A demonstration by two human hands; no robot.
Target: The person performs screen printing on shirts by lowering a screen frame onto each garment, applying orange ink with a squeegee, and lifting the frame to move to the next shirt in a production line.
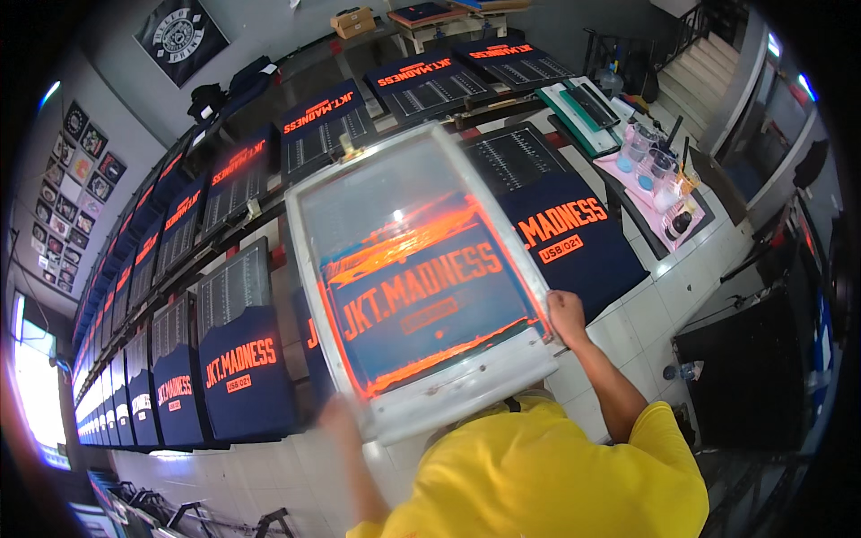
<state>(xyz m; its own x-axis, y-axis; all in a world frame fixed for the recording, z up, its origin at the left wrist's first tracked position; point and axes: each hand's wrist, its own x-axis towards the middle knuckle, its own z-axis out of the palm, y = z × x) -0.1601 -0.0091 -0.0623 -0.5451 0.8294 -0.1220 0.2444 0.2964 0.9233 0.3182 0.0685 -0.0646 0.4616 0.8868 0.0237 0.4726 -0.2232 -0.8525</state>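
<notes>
I hold a large screen-printing frame point(466, 381) with a pale metal border and a mesh smeared with orange ink, tilted up over a long table. My right hand point(565, 316) grips its right edge. My left hand point(339, 421), blurred, grips its lower left corner. Under and around the frame lie navy shirts point(247, 377) printed with orange lettering and white lists, one more shirt point(574, 238) to the right of the frame. The shirt directly beneath the frame is mostly hidden.
Two long rows of navy shirts point(170, 224) run off to the left. A pink side table point(659, 193) with plastic cups and tools stands at right, stairs point(700, 76) behind it. A black box point(749, 372) sits on the white tiled floor, drying racks point(188, 516) below left.
</notes>
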